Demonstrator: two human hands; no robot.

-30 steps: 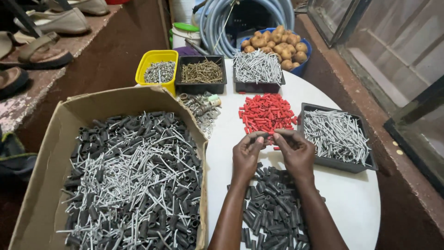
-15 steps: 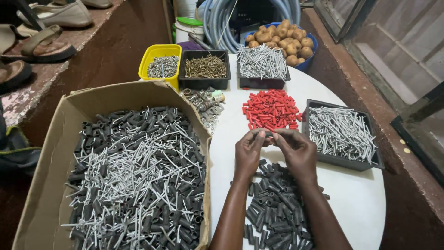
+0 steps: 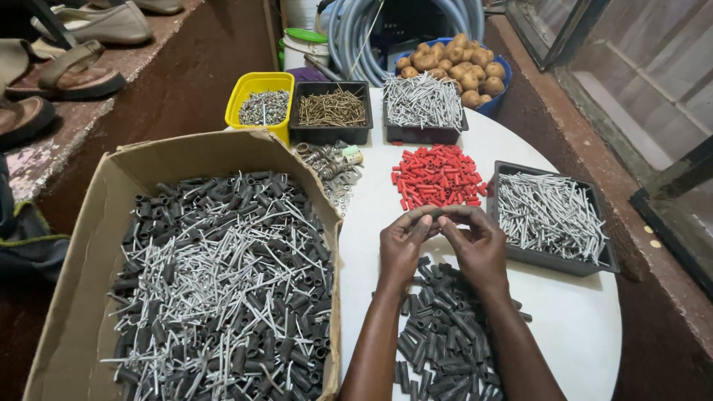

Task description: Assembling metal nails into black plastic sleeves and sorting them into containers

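**Small dark tube held between two hands over a round white desk**

At the centre of the frame, a short dark tube (image 3: pixel 437 213) is pinched at its two ends between the fingertips of the left hand (image 3: pixel 402 245) and the right hand (image 3: pixel 479 243); the fingers of both hands are closed on it. The hands are raised just above a heap of dark grey tubes (image 3: pixel 445 338) spread on the white desk (image 3: pixel 572 327) in the lower middle. A pile of red plastic plugs (image 3: pixel 438 177) is seen just beyond the fingers, and a black tray of silver nails (image 3: pixel 551 217) lies at centre right, close beside the right hand. The left half of the frame is filled by an open cardboard box (image 3: pixel 96 223) loaded with dark tubes and silver nails mixed together. Along the upper edge, a yellow tub of small screws (image 3: pixel 261 108), a black tray of brass-coloured screws (image 3: pixel 331 110) and another black tray of nails (image 3: pixel 423 104) are lined up, with a blue bowl of potatoes (image 3: pixel 459 65) behind them.
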